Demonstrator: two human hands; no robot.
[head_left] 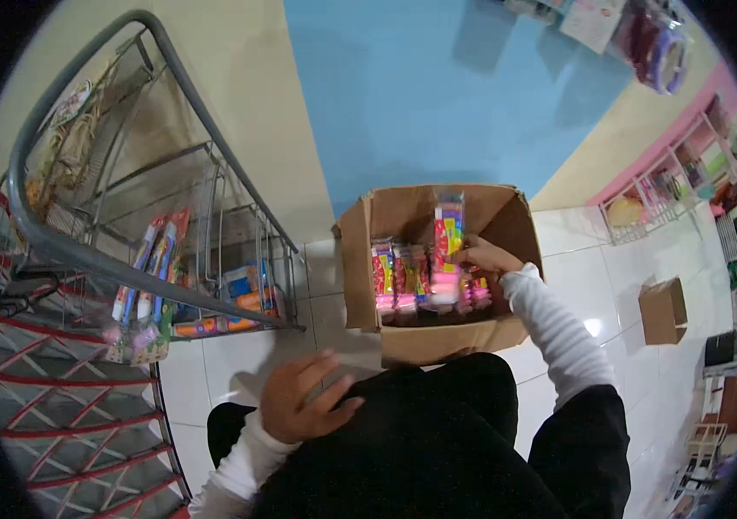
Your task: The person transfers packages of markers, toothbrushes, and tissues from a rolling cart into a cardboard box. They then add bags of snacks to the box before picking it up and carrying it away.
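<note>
An open cardboard box (pixel 424 344) stands on the floor in front of my knees. Inside it, several small packets (pixel 383 275) with red and yellow labels and pink lower ends stand in a row. My right hand (pixel 485 256) reaches in over the box's right side, its fingers closed on the edge of a taller plastic packet (pixel 448 238). This packet is upright, with a bright yellow, red and blue label and a blurred pink lower end. My left hand (pixel 306 402) hovers above my lap, fingers apart and holding nothing, short of the box's near left corner.
Left of the box is a grey metal wire cart (pixel 200 112), with toothbrush packs (pixel 150 272) hanging from it. A red-and-grey folding gate (pixel 74 406) lies beyond. On the right are a small cardboard box (pixel 664 311) and a white wire rack (pixel 675 177).
</note>
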